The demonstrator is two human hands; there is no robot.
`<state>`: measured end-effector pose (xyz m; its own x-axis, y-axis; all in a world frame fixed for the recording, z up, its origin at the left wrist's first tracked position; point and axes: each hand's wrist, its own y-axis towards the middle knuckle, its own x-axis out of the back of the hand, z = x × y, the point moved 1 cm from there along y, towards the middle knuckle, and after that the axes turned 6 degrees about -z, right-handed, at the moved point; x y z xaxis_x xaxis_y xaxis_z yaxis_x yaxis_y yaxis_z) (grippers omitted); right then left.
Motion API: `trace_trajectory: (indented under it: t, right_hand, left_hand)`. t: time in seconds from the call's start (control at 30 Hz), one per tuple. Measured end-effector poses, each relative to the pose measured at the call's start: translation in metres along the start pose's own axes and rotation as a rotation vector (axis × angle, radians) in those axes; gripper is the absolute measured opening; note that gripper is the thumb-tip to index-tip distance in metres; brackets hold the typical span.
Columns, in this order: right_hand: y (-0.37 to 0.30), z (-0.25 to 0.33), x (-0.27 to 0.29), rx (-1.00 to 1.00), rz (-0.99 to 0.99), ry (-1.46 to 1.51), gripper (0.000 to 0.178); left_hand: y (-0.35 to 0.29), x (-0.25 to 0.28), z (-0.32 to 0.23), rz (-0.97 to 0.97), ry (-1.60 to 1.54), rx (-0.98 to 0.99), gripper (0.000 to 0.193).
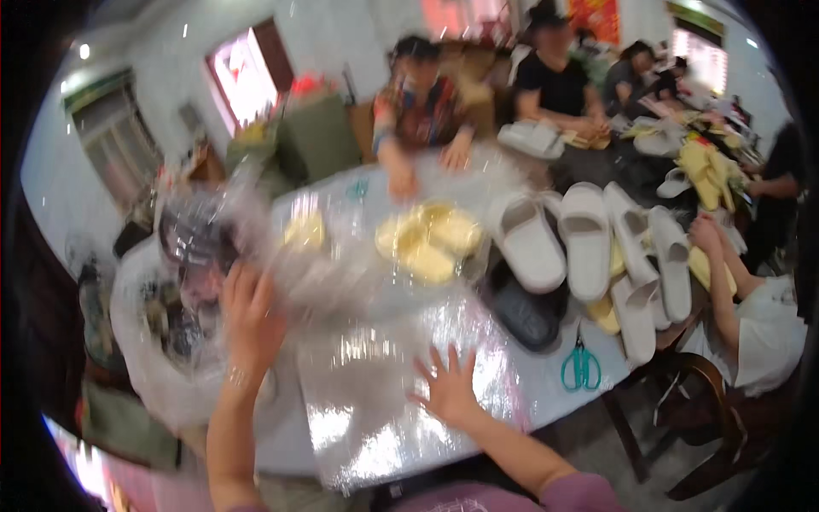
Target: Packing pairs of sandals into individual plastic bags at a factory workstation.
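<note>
My left hand (252, 311) is raised at the left of the table, its fingers stretched up against blurred, crumpled clear plastic (316, 286). Beyond it, a clear bag with dark and pinkish contents (200, 247) stands at the table's left. My right hand (452, 388) is spread wide, palm down, over a stack of shiny clear plastic bags (367, 418) near the front edge; I cannot tell whether it touches them. Past the bags lie yellow slippers (431, 243). White slippers (587, 239) are heaped on the right, with a dark slipper (525, 316) beside them.
Teal-handled scissors (581, 365) lie at the table's right. Across the table a person in a patterned top (422, 111) reaches over the plastic. On the right a person in a white shirt (763, 333) sits behind a wooden chair (717, 418). Several people work farther back.
</note>
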<state>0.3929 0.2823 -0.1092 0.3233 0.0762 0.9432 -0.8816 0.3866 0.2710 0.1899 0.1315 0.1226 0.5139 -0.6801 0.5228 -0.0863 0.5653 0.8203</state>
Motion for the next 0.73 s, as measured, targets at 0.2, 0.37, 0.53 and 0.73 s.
trace_trajectory:
  t: [0.2,0.37,0.53,0.73]
  right_hand:
    - [0.032,-0.017,-0.002,-0.041,-0.046,0.121,0.072]
    - [0.033,-0.01,-0.003,-0.046,-0.019,0.146,0.068]
    - [0.022,-0.009,-0.004,-0.037,-0.017,0.147,0.069]
    - [0.021,-0.007,-0.003,-0.041,-0.003,0.08,0.074]
  left_hand:
    - [0.028,-0.175,-0.118,0.119,-0.007,-0.086,0.022]
    - [-0.028,-0.231,-0.144,0.061,-0.042,-0.076,0.021]
    - [-0.039,-0.231,-0.14,0.029,-0.081,-0.112,0.022]
    - [-0.03,-0.22,-0.141,0.088,-0.012,-0.096,0.034]
